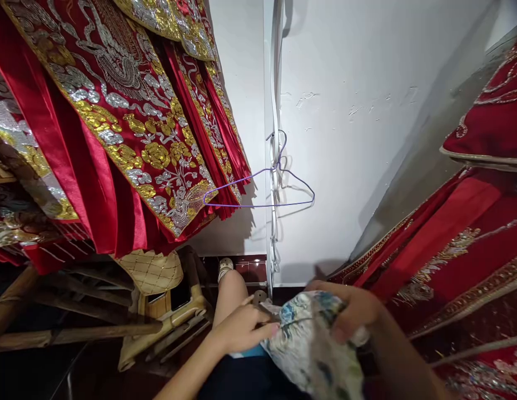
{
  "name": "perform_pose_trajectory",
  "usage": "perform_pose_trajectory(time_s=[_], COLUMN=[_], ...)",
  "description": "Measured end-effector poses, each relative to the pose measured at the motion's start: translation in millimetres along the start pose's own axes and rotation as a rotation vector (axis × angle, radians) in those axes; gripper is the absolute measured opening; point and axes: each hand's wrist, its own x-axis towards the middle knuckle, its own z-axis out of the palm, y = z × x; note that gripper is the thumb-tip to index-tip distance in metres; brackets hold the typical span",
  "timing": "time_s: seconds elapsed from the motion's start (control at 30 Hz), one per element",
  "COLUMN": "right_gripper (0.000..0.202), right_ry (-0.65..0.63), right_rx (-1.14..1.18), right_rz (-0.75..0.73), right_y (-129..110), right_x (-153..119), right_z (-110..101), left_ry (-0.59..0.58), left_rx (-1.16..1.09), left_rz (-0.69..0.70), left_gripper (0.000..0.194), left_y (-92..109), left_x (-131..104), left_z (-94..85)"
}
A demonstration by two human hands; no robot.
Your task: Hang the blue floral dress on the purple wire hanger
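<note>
A white cloth with a blue and green floral pattern (pixel 302 344) lies bunched over the lap at the bottom centre. My left hand (pixel 244 329) is at its left edge, thumb and fingers closed on the fabric. From the right, my right hand (pixel 356 311) grips the upper right part of the same cloth, slightly blurred, its thumb over the fabric. Above both hands, a thin purple wire hanger (pixel 258 206) hangs by its hook with no garment on it.
Red garments with gold and silver embroidery (pixel 129 122) hang at the left, over a bamboo chair (pixel 87 335). More red embroidered garments (pixel 458 244) fill the right side. A white wall (pixel 333 144) and a narrow white strip (pixel 268 111) stand ahead.
</note>
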Motion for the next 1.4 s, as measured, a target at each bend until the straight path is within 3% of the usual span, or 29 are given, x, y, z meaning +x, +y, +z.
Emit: perform_pose_trajectory(time_s=[0.07, 0.2, 0.3, 0.33, 0.4, 0.47, 0.53, 0.67, 0.73, 0.83, 1.0, 1.17, 1.23, 1.3, 1.4], right_gripper=[0.033, 0.018, 0.010, 0.017, 0.037, 0.044, 0.043, 0.022, 0.019, 0.021, 0.026, 0.031, 0.030, 0.027, 0.019], right_ry=[-0.003, 0.360, 0.821, 0.954, 1.087, 1.079, 1.033, 1.002, 1.021, 1.051, 1.060, 1.052, 1.055, 1.052, 1.041], right_rx=[-0.189, -0.627, -0.795, -0.786, -0.721, -0.673, -0.597, -0.530, -0.534, -0.550, -0.608, -0.595, -0.582, -0.574, -0.585], right_rz=[-0.033, -0.106, -0.365, -0.475, -0.601, -0.645, -0.591, -0.498, -0.494, -0.482, -0.464, -0.459, -0.467, -0.481, -0.506], right_y=[-27.5, -73.6, -81.9, -80.4, -76.4, -75.2, -76.1, -69.9, -62.5, -54.3, -58.5, -67.0, -67.7, -66.4, -60.9], right_x=[-23.8, -37.3, -10.7, 3.0, 34.1, 66.3, 95.4, 125.7, 120.5, 91.3, 35.9, 22.6, 26.3, 31.0, 36.0], right_z=[-13.4, -32.6, -56.3, -67.8, -94.1, -119.2, -136.9, -147.4, -145.8, -140.8, -124.5, -101.1, -92.5, -85.8, -80.8], left_ry=[-0.005, 0.183, 0.307, 0.314, 0.280, 0.227, 0.237, 0.424, 0.515, 0.615, 0.732, 0.941, 0.938, 0.861, 0.741], left_rx=[0.113, 0.227, 0.178, 0.158, 0.162, 0.215, 0.270, 0.338, 0.378, 0.370, 0.188, 0.188, 0.201, 0.196, 0.195], left_rz=[-0.063, -0.196, -0.247, -0.245, -0.218, -0.197, -0.213, -0.290, -0.311, -0.343, -0.413, -0.289, -0.266, -0.240, -0.154], left_gripper=[0.051, 0.041, 0.045, 0.043, 0.037, 0.032, 0.033, 0.045, 0.046, 0.046, 0.050, 0.045, 0.044, 0.041, 0.037], left_y=[-9.6, -19.2, -15.0, -11.8, -5.3, -1.1, -0.9, -10.3, -16.5, -21.3, -5.3, 12.7, 12.0, 11.4, 18.5], left_x=[-11.9, -29.9, -36.4, -37.7, -39.6, -40.7, -41.0, -42.4, -42.6, -37.3, -12.6, 28.3, 53.7, 82.4, 118.3], left_z=[-13.8, -64.0, -100.0, -108.7, -120.0, -125.0, -127.5, -135.9, -141.0, -145.5, -154.5, -195.8, -218.1, -236.5, -248.9])
